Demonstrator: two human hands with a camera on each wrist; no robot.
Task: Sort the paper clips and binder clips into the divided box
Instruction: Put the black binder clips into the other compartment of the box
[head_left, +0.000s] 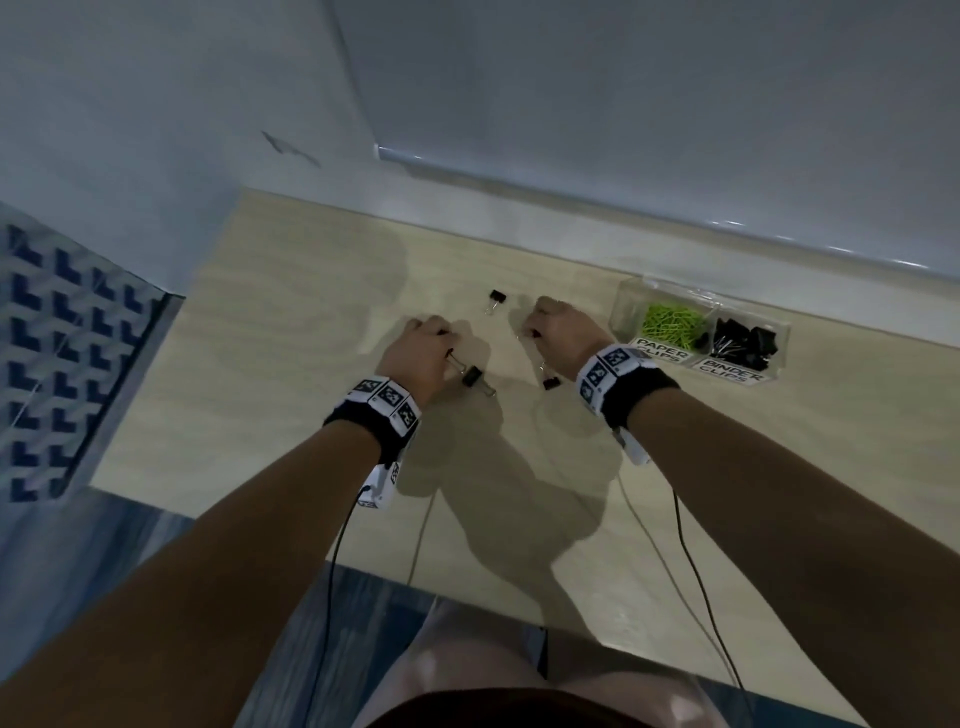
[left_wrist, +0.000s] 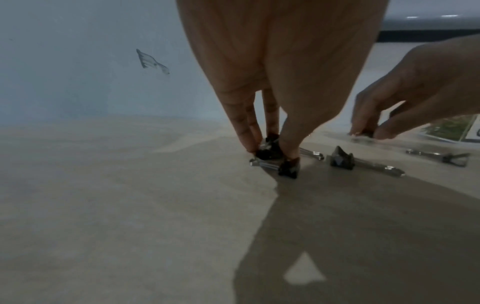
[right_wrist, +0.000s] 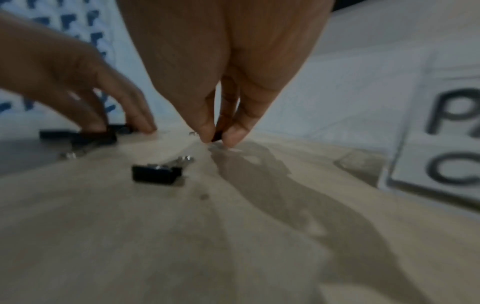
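Observation:
My left hand (head_left: 441, 340) is down on the wooden table (head_left: 311, 415), fingertips pinching a black binder clip (left_wrist: 269, 151). A second clip (left_wrist: 288, 168) lies right at the thumb tip. My right hand (head_left: 532, 332) also pinches a small black binder clip (right_wrist: 217, 137) against the table. Three loose binder clips lie around the hands: one behind them (head_left: 497, 300), one between them (head_left: 475, 378) and one by the right wrist (head_left: 549, 382). The clear divided box (head_left: 631, 299) stands to the right, with green paper clips (head_left: 670, 325) in its left cell and black binder clips (head_left: 743, 340) in its right one.
White labels reading PAPER CLIPS (head_left: 661, 351) and BINDER CLIPS (head_left: 730, 370) lie in front of the box. A wall and window sill (head_left: 571, 213) run behind the table. A blue patterned surface (head_left: 62, 353) is at the left. Cables (head_left: 691, 561) trail from both wrists.

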